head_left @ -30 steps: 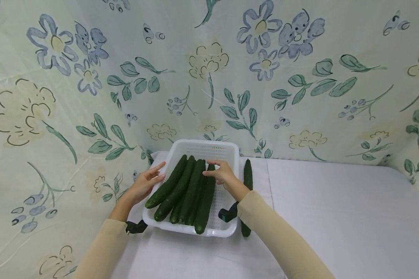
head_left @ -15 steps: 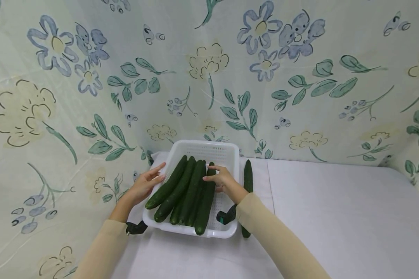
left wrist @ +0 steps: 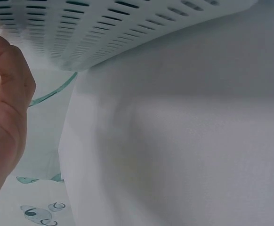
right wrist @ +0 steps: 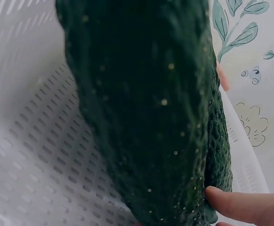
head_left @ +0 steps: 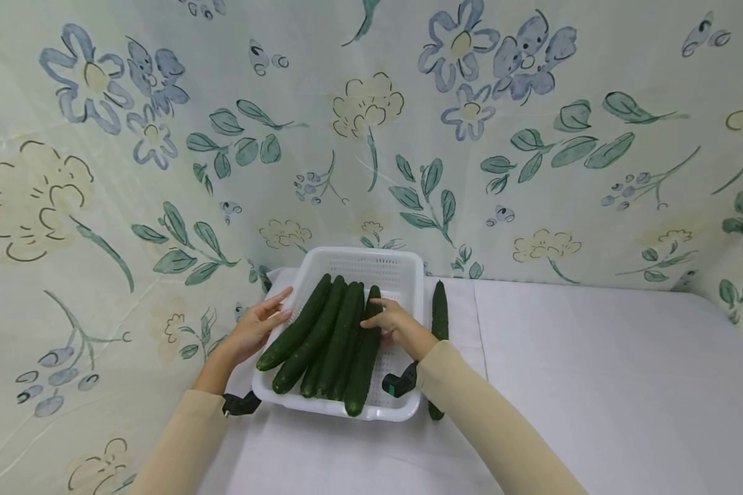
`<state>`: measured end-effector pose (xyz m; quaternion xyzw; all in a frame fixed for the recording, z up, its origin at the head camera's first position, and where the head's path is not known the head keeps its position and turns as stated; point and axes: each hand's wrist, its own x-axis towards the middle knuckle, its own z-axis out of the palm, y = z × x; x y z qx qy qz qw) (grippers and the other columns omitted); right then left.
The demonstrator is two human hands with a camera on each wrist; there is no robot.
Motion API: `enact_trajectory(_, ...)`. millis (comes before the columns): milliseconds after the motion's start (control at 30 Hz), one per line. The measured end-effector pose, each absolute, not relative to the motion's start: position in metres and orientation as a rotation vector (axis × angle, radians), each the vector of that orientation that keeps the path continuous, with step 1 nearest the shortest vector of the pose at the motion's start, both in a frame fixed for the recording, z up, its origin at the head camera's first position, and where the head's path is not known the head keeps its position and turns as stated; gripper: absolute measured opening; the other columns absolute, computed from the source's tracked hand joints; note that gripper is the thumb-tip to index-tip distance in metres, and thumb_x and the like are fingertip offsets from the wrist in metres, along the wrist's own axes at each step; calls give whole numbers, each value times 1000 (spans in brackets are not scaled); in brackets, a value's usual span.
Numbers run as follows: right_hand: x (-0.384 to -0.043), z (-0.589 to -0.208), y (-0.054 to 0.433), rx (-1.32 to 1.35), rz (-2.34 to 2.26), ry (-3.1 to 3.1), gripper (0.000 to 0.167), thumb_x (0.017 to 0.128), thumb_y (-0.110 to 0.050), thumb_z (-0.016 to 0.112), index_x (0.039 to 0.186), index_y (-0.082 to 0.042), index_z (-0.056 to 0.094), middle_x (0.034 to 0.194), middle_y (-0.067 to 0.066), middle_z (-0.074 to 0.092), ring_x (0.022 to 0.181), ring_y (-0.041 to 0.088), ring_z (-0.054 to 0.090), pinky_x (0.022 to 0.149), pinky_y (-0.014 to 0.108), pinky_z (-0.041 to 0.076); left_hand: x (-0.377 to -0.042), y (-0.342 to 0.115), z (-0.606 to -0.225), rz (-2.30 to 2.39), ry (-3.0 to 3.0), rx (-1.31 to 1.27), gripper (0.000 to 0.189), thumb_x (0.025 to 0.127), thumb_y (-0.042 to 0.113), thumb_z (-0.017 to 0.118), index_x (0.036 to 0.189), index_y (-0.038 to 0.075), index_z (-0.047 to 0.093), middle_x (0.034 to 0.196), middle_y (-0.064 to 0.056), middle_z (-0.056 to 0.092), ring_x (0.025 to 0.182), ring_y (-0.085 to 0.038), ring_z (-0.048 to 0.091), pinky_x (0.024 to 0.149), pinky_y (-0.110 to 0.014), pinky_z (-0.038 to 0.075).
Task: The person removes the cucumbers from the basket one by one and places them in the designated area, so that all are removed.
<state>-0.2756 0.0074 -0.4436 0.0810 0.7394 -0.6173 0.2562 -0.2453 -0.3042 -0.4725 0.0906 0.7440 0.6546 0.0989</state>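
Several dark green cucumbers (head_left: 328,344) lie side by side, lengthwise, in a white perforated plastic basket (head_left: 393,258). My right hand (head_left: 402,326) reaches over the basket's right part and grips the rightmost cucumber (head_left: 364,364) near its far half, thumb on its left side. Close up, that cucumber (right wrist: 141,108) fills the right wrist view, one fingertip against it at lower right. My left hand (head_left: 256,328) holds the basket's left rim, thumb and index finger spread along it. In the left wrist view, its bent fingers (left wrist: 12,80) are beside the slotted basket wall (left wrist: 104,23).
One more cucumber (head_left: 439,309) lies on the white tablecloth (head_left: 594,385) just right of the basket, partly covered by my right forearm. A floral curtain (head_left: 371,137) hangs behind and to the left of the table.
My right hand has slid a little nearer along the rightmost cucumber, from its far end, and now grips it. The left hand and the basket stay in place.
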Motion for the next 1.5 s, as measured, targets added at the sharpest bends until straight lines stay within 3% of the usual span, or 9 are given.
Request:
enact_trajectory(233, -276, -444, 8, 160, -1664, 1995, 73, 89, 9, 69, 153, -6, 38, 152, 30, 32, 126, 51, 47, 86, 56, 52, -247, -304, -471, 1935, 2206, 261, 60, 103, 21, 58, 158, 17, 32, 119, -11, 51, 109, -12, 52, 85, -27, 51)
enact_trajectory(500, -276, -444, 8, 105, -1611, 2021, 73, 90, 5, 69, 154, -7, 36, 151, 31, 33, 125, 49, 49, 84, 53, 54, -247, -302, -470, 1943, 2197, 241, 61, 103, 22, 59, 157, 18, 33, 119, -11, 50, 108, -12, 53, 84, -27, 52)
enact_trajectory(700, -274, -442, 9, 95, -1537, 2084, 72, 91, -2, 72, 154, -12, 39, 142, 35, 43, 95, 46, 66, 68, 51, 57, -247, -303, -472, 1960, 2176, 285, 60, 104, 19, 56, 158, 14, 30, 119, -10, 51, 110, -12, 54, 86, -28, 52)
enact_trajectory(833, -273, -442, 10, 89, -1556, 2094, 73, 89, -3, 74, 153, -13, 41, 140, 34, 46, 80, 39, 69, 64, 49, 58, -248, -303, -473, 1962, 2179, 298, 59, 104, 18, 56, 158, 14, 31, 118, -10, 51, 109, -12, 53, 85, -27, 52)
enact_trajectory(1067, -272, -439, 11, 94, -1620, 2053, 74, 87, -3, 77, 152, -15, 44, 145, 31, 41, 89, 38, 69, 65, 47, 58, -247, -303, -472, 1947, 2198, 285, 59, 104, 19, 57, 157, 15, 32, 117, -9, 51, 106, -11, 53, 82, -24, 52)
enact_trajectory(1300, -270, -426, 10, 34, -1649, 2033, 75, 89, -7, 76, 154, -19, 41, 149, 30, 36, 87, 37, 70, 66, 45, 59, -247, -304, -471, 1959, 2197, 270, 59, 104, 19, 57, 157, 16, 33, 117, -10, 51, 107, -11, 53, 85, -27, 51)
enact_trajectory(1500, -271, -420, 17, 59, -1673, 2012, 75, 90, -7, 75, 154, -18, 40, 144, 31, 43, 89, 37, 70, 71, 46, 58, -245, -304, -472, 1935, 2212, 251, 59, 104, 20, 57, 157, 16, 32, 117, -10, 51, 105, -12, 53, 84, -28, 51)
